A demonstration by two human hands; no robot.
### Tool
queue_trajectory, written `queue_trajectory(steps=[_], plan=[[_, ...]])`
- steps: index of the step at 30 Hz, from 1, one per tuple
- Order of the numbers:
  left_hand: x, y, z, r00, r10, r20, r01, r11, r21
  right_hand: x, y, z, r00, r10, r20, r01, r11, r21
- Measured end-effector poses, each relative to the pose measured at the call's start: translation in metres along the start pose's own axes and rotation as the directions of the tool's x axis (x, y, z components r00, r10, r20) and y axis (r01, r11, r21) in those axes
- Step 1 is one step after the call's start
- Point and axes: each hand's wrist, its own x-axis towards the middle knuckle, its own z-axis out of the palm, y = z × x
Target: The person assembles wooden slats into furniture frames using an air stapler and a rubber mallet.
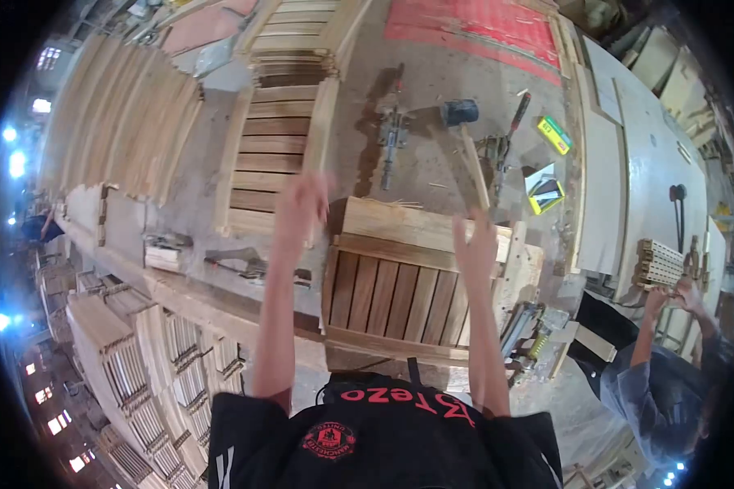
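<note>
In front of me a slatted wooden panel (395,297) lies on the bench, with a pale wooden board (400,226) along its far side. My right hand (477,240) is over the panel's far right part, fingers stretched forward and apart. Just beyond those fingertips is the handle end of a mallet (471,159) with a dark head. Smeared by motion, my left hand (304,200) hovers by the right rail of a longer slatted frame (273,147); its fingers look partly curled, and nothing shows in them.
Bar clamps (393,134) lie beyond the panel, near a yellow-green box (554,135) and an open small box (544,189). Wooden strips (122,114) are stacked at left. Slatted panels (110,350) stand below the bench edge. A person (661,391) works at right.
</note>
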Motion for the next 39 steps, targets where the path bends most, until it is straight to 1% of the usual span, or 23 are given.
queue_trajectory(steps=[1, 2, 3, 5, 7, 8, 10, 13, 15, 18, 21, 23, 24, 25, 26, 28, 30, 32, 34, 35, 37, 38, 39], plan=[[-0.034, -0.030, -0.001, 0.987, -0.148, -0.065, 0.156, 0.978, 0.139, -0.039, 0.040, 0.031, 0.997, -0.015, 0.077, 0.029, 0.982, -0.185], [-0.065, -0.088, -0.005, 0.995, -0.024, -0.098, 0.056, 0.940, 0.337, -0.052, 0.062, 0.054, 0.994, -0.064, 0.092, 0.081, 0.976, -0.200], [-0.101, -0.124, -0.007, 0.979, -0.149, -0.141, 0.195, 0.892, 0.407, -0.067, 0.081, 0.070, 0.988, -0.104, 0.112, 0.126, 0.968, -0.219], [-0.164, -0.194, 0.001, 0.979, -0.076, -0.188, 0.181, 0.750, 0.636, -0.085, 0.099, 0.076, 0.980, -0.151, 0.127, 0.179, 0.954, -0.242], [-0.200, -0.217, 0.015, 0.971, -0.209, -0.111, 0.213, 0.568, 0.795, -0.067, 0.098, 0.075, 0.978, -0.189, 0.091, 0.207, 0.946, -0.250], [-0.214, -0.229, 0.022, 0.984, -0.118, -0.131, 0.176, 0.616, 0.768, -0.062, 0.104, 0.065, 0.981, -0.094, 0.169, 0.101, 0.994, -0.033], [-0.231, -0.249, 0.033, 0.982, 0.067, -0.176, 0.078, 0.706, 0.704, -0.052, 0.115, 0.039, 0.930, 0.024, 0.367, -0.165, 0.919, 0.358], [-0.225, -0.261, 0.020, 0.984, 0.011, -0.178, 0.126, 0.658, 0.742, -0.087, 0.109, 0.006, 0.989, 0.144, 0.038, -0.147, 0.915, 0.375], [-0.225, -0.270, 0.016, 0.980, -0.001, -0.197, 0.151, 0.643, 0.751, -0.117, 0.109, -0.023, 0.968, 0.221, 0.122, -0.247, 0.927, 0.282], [-0.229, -0.254, 0.020, 0.951, 0.203, -0.234, 0.094, 0.531, 0.842, -0.175, 0.139, -0.032, 0.952, 0.230, 0.204, -0.277, 0.931, 0.238], [-0.225, -0.245, 0.039, 0.922, 0.332, -0.201, -0.003, 0.523, 0.852, -0.234, 0.144, -0.044, 0.930, 0.249, 0.270, -0.320, 0.909, 0.265], [-0.220, -0.245, 0.058, 0.979, 0.179, -0.098, -0.051, 0.679, 0.732, -0.260, 0.155, -0.043, 0.936, 0.220, 0.273, -0.290, 0.924, 0.248], [-0.222, -0.246, 0.070, 0.983, 0.156, -0.096, -0.018, 0.602, 0.798, -0.267, 0.151, -0.048, 0.914, 0.262, 0.310, -0.332, 0.922, 0.199], [-0.221, -0.249, 0.085, 0.984, 0.141, -0.112, 0.022, 0.522, 0.852, -0.273, 0.155, -0.043, 0.956, 0.194, 0.221, -0.219, 0.971, 0.092], [-0.216, -0.252, 0.101, 0.982, 0.067, -0.174, 0.108, 0.556, 0.824, -0.274, 0.174, -0.026, 0.978, 0.140, 0.156, -0.164, 0.974, 0.153], [-0.199, -0.241, 0.109, 0.961, -0.101, -0.258, 0.265, 0.602, 0.753, -0.272, 0.148, -0.037, 0.955, 0.211, 0.208, -0.278, 0.884, 0.375], [-0.187, -0.207, 0.094, 0.930, -0.246, -0.273, 0.367, 0.649, 0.667, -0.261, 0.125, -0.055, 0.921, 0.254, 0.296, -0.330, 0.913, 0.241], [-0.178, -0.181, 0.059, 0.910, -0.344, -0.233, 0.415, 0.712, 0.567, -0.251, 0.150, -0.040, 0.952, 0.176, 0.250, -0.269, 0.871, 0.412], [-0.168, -0.191, 0.040, 0.965, -0.170, 0.198, 0.050, 0.866, 0.498, -0.245, 0.167, -0.042, 0.945, 0.173, 0.277, -0.235, 0.950, 0.208], [-0.149, -0.229, 0.047, 0.904, 0.004, 0.427, -0.169, 0.922, 0.347, -0.244, 0.163, -0.045, 0.940, 0.179, 0.290, -0.217, 0.971, 0.104], [-0.152, -0.205, 0.041, 0.814, 0.132, 0.565, -0.230, 0.967, 0.105, -0.246, 0.099, -0.084, 0.946, 0.194, 0.259, -0.246, 0.951, 0.187], [-0.171, -0.151, 0.038, 0.843, 0.059, 0.535, -0.103, 0.993, 0.053, -0.249, 0.064, -0.104, 0.947, 0.205, 0.245, -0.262, 0.938, 0.227], [-0.168, -0.149, 0.052, 0.867, 0.126, 0.483, -0.176, 0.983, 0.059, -0.242, 0.100, -0.092, 0.989, 0.015, 0.145, -0.039, 0.986, 0.164]])
